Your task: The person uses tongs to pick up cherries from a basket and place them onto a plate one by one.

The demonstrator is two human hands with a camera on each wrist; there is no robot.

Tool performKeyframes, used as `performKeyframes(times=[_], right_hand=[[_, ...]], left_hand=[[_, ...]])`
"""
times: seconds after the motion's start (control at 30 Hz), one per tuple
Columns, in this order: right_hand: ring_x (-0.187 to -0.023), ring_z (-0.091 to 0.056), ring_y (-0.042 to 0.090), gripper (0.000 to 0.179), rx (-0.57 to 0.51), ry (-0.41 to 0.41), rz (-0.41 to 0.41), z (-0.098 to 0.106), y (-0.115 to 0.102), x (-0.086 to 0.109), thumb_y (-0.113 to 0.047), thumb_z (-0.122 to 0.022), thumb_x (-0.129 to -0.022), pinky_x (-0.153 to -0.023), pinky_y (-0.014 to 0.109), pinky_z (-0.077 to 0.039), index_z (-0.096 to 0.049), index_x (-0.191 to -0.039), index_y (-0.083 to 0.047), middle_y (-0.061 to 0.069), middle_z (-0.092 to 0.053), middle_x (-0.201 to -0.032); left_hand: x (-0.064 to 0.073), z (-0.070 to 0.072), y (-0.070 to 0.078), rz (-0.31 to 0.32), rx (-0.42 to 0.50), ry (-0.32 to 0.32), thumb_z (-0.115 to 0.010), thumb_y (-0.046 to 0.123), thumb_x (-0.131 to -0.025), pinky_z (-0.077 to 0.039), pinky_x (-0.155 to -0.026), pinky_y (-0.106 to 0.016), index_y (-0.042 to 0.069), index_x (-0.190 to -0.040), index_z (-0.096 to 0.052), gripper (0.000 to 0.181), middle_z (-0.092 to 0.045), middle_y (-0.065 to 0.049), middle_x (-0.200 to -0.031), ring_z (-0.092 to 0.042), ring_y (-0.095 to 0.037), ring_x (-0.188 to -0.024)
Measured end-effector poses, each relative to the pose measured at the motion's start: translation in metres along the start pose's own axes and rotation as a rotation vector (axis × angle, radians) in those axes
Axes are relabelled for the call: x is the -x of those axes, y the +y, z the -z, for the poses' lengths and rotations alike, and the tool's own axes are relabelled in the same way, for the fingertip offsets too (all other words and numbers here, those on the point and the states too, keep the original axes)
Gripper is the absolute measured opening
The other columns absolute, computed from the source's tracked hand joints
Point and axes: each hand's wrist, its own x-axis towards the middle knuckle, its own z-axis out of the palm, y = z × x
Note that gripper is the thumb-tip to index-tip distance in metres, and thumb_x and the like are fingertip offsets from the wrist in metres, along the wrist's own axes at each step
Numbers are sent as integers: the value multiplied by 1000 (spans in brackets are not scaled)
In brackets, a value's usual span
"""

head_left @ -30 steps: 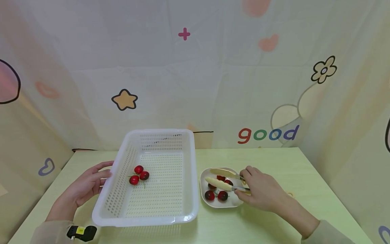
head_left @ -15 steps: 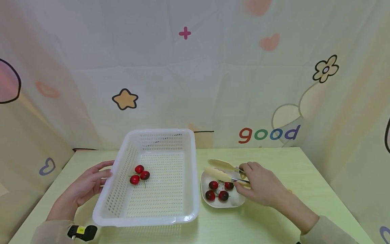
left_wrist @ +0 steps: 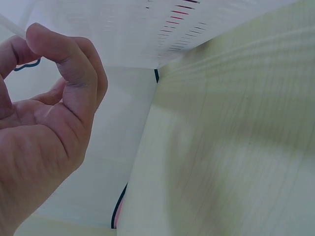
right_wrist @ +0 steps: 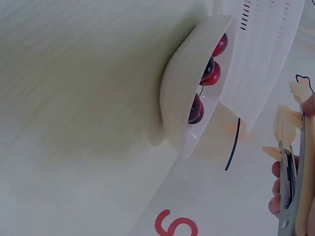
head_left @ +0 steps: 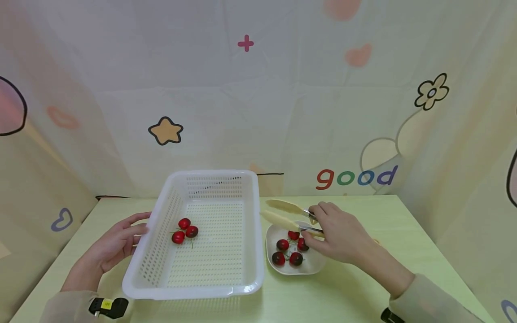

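Observation:
My left hand [head_left: 119, 242] grips the left rim of a white plastic basket [head_left: 258, 233], its fingers bent at the edge in the left wrist view. Three red cherries [head_left: 191, 231] with stems lie together on the basket's perforated floor. In my right hand [head_left: 339, 233] is a pair of tongs [head_left: 278, 220] with cream tips and metal arms. The tips stand spread, with nothing visible between them, above the far side of a small white dish [head_left: 315, 267]. Several dark-red cherries [head_left: 296, 259] sit in that dish, also seen from the side in the right wrist view.
Basket and dish stand side by side on a pale yellow-green table [head_left: 347, 296]. A printed curtain [head_left: 274, 112] hangs behind the table and along both sides. Each sleeve carries a black wrist device, the left one [head_left: 109, 307] with a yellow label.
My right hand has lifted the tongs from among the cherries and moved them up and left, uncovering the cherries in the dish. My left hand and the basket have stayed put.

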Motion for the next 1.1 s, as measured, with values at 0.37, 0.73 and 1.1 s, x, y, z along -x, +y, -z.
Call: performKeyframes(times=[0.37, 0.73, 1.1], right_hand=[[-85, -56, 19, 45, 54, 33, 129, 8, -17, -25, -43, -67, -88, -59, 32, -50, -63, -112, -5, 1, -56, -94], [-84, -55, 19, 44, 98, 42, 279, 6, -44, -56, -43, -65, -90, -63, 30, -52, -63, -109, -3, 3, -58, -95], [-82, -52, 18, 44, 128, -69, 300, -1, -64, -84, -46, -57, -94, -58, 28, -48, -63, -108, -4, 2, -56, -92]], left_hand=[[-3, 2, -2, -1, 5, -18, -48, 13, -109, -61, -82, -42, 10, -148, -36, 42, -71, -1, -116, -73, -25, -98], [0, 3, -4, -4, 12, -17, -49, 13, -109, -61, -82, -42, 13, -145, -40, 38, -71, -1, -116, -74, -26, -97], [-1, 2, -2, -17, 18, -26, -48, 13, -109, -61, -81, -43, 19, -140, -45, 32, -71, -1, -116, -74, -26, -97]])
